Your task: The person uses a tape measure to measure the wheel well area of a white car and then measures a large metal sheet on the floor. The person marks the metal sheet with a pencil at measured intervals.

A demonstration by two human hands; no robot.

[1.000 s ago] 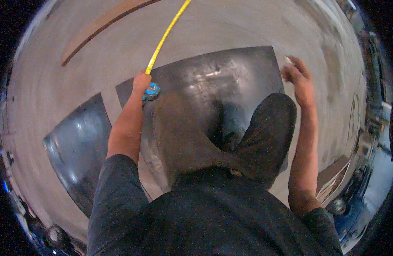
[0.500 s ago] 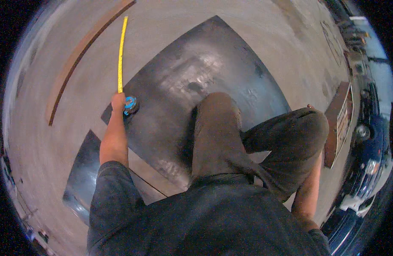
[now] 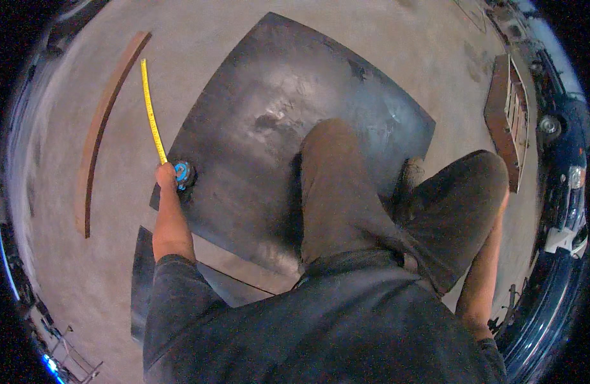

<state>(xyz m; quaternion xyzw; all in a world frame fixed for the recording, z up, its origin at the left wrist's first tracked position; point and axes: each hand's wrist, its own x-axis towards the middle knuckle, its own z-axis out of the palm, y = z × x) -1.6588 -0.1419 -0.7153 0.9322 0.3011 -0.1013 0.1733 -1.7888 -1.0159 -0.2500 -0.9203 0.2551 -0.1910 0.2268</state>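
My left hand [image 3: 167, 174] is closed around a tape measure with a black and blue case [image 3: 185, 176]. Its yellow blade [image 3: 151, 115] runs out away from me, between a long brown bar and a big dark metal sheet [image 3: 231, 121]. The hand is over the sheet's left corner; whether it touches the metal I cannot tell. My right forearm [image 3: 480, 281] passes up beside my bent right knee, which hides the right hand and its fingers. My left knee is over the sheet.
The brown bar [image 3: 109, 121] lies on the concrete floor [image 3: 58, 179] at the left. Another dark sheet [image 3: 141, 275] lies below my left arm. A brown metal frame [image 3: 503, 121] stands at the right, with a dark blue vehicle [image 3: 570, 153] beyond it.
My view has turned, so the bar and the tape blade now slant differently and the sheet sits further left. My left hand keeps its hold on the tape measure. Right fingertips have gone behind the knee.
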